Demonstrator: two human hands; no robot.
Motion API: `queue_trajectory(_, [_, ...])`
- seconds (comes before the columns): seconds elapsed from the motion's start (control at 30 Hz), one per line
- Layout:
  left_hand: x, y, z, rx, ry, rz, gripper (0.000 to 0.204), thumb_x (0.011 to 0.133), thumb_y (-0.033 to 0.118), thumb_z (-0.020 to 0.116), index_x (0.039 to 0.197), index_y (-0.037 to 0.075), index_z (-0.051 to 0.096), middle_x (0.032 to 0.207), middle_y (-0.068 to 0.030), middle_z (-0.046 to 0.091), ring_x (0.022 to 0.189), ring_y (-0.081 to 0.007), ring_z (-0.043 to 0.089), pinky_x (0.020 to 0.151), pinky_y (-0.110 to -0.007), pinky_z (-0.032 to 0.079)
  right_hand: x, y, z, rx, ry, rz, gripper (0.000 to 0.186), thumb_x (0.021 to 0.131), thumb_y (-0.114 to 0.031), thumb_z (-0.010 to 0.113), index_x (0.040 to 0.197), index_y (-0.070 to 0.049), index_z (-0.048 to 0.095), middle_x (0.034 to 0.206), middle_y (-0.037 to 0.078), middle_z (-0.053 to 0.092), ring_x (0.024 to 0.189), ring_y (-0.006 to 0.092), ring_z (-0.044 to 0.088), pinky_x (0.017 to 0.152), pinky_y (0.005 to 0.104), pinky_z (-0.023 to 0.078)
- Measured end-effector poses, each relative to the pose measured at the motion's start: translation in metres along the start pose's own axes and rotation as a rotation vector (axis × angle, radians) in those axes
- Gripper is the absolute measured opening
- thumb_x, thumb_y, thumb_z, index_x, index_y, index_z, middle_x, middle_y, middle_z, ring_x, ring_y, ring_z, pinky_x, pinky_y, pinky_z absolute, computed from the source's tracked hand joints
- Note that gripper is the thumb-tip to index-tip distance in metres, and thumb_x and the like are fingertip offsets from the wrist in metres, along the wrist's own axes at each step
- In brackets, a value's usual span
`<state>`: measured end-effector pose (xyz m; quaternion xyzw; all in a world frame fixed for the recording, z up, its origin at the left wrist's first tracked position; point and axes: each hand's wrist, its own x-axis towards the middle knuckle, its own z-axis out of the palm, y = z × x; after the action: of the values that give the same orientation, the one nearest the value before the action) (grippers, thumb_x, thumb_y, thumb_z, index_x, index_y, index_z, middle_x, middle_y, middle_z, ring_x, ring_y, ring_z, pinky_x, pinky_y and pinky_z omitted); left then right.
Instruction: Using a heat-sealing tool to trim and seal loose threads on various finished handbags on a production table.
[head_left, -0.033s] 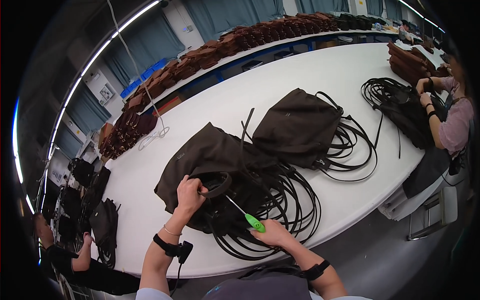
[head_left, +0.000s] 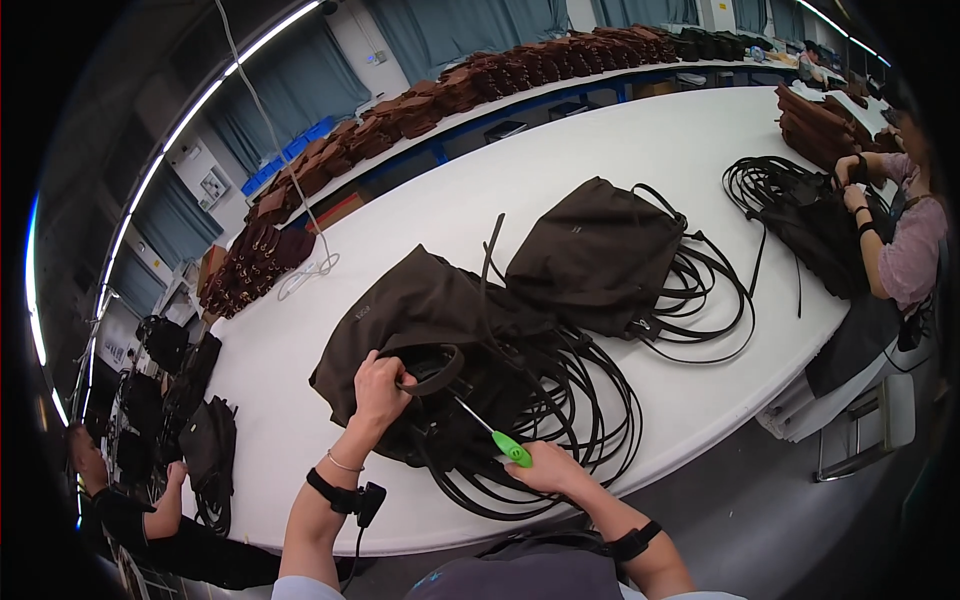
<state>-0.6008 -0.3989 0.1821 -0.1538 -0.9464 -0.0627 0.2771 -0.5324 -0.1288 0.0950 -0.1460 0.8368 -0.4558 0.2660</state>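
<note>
My left hand [head_left: 380, 390] is closed around a curved dark strap [head_left: 437, 374], which stands up as a loop. In my right hand [head_left: 547, 467] is a screwdriver with a green handle [head_left: 512, 449] and a thin metal shaft [head_left: 474, 415]. The shaft points up and left toward the strap loop; its tip is too small to make out against the dark cloth. Both hands are over a dark brown bag [head_left: 395, 310] lying on the white table [head_left: 290, 370]. Long thin straps [head_left: 600, 400] spread in loops from the bag's right side.
A second dark bag [head_left: 595, 255] with looped straps lies beyond to the right. At the right edge, a co-worker [head_left: 915, 245] handles another strapped bag [head_left: 810, 215]. Brown piles [head_left: 480, 85] line the far bench. A person [head_left: 150, 510] sits at left. A stool [head_left: 880, 420] stands at right.
</note>
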Motion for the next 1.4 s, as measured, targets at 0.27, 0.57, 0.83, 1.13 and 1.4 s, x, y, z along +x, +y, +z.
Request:
queue_trajectory(0.27, [0.013,0.005,-0.030,0.017,0.055,-0.001,0.012,0.061,0.003,0.062,0.061,0.002,0.049,0.059,-0.0126,0.053,0.058,-0.0320,0.052,0.076,-0.041,0.046,-0.001,0.022,0.007,-0.147,-0.087,-0.028,0.038,0.076,-0.037,0.061,0.096,-0.005,0.066,0.086,0.020,0.065,0.089,0.0368,0.062,0.081,0.0429,0.048])
queue_trajectory(0.57, [0.032,0.007,-0.051,0.031,0.042,0.045,0.012,0.062,0.003,0.062,0.062,0.001,0.050,0.059,-0.0133,0.053,0.058,-0.0318,0.053,0.078,-0.040,0.046,0.015,0.016,-0.008,-0.117,-0.083,-0.003,0.039,0.075,-0.038,0.062,0.096,-0.006,0.065,0.092,0.020,0.065,0.091,0.0356,0.062,0.081,0.0425,0.049])
queue_trajectory(0.83, [0.106,0.034,-0.089,-0.274,0.454,-0.087,0.013,0.066,0.004,0.065,0.063,0.000,0.053,0.060,-0.0141,0.053,0.061,-0.0327,0.053,0.079,-0.038,0.044,-0.061,-0.007,-0.091,0.856,0.155,-0.437,0.012,0.082,-0.011,0.060,0.085,0.000,0.055,0.069,0.009,0.061,0.061,0.0116,0.056,0.055,0.0258,0.045])
queue_trajectory(1.13, [0.248,0.107,0.010,-0.195,0.522,0.159,0.024,0.063,0.008,0.068,0.086,0.004,0.062,0.084,-0.0114,0.063,0.086,-0.0327,0.057,0.078,-0.040,0.045,-0.130,0.024,-0.173,0.837,0.748,-0.953,0.029,0.086,-0.026,0.060,0.087,-0.002,0.043,0.057,0.008,0.047,0.056,0.0182,0.046,0.051,0.0294,0.040])
queue_trajectory(1.4, [0.054,0.100,0.117,-0.056,-0.423,0.081,0.045,0.068,0.030,0.070,0.097,0.004,0.048,0.095,-0.0125,0.049,0.093,-0.0308,0.052,0.074,-0.041,0.047,-0.148,0.094,-0.122,0.729,0.487,-0.101,0.016,0.077,-0.012,0.067,0.082,-0.001,0.056,0.069,0.004,0.060,0.064,0.0090,0.055,0.058,0.0243,0.044])
